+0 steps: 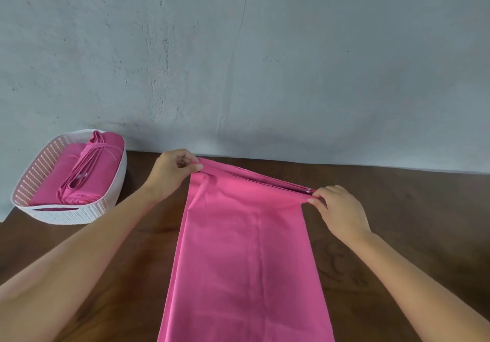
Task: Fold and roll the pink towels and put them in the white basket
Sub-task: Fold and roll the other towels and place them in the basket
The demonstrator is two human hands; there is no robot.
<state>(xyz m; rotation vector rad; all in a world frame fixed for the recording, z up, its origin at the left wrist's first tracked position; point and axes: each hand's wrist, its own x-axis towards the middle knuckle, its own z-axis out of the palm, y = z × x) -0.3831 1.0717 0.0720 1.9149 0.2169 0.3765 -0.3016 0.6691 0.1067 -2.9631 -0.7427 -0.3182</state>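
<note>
Two hands at far end of one pink towel (246, 248), folded lengthwise, laid flat on dark wooden table (397, 235), running from near frame edge toward grey wall (265, 49). Left hand (172, 171): fingers curled, thumb and fingertips pinching far-left corner. Right hand (339, 209): fingers curled, pinching far-right corner. Far edge stretched taut between both pinches, layered hems visible, raised slightly off table. White basket (106, 203), perforated walls, at far left of table beside wall, well apart from left hand. Inside: rolled pink towels (79, 179), number cannot be told.
</note>
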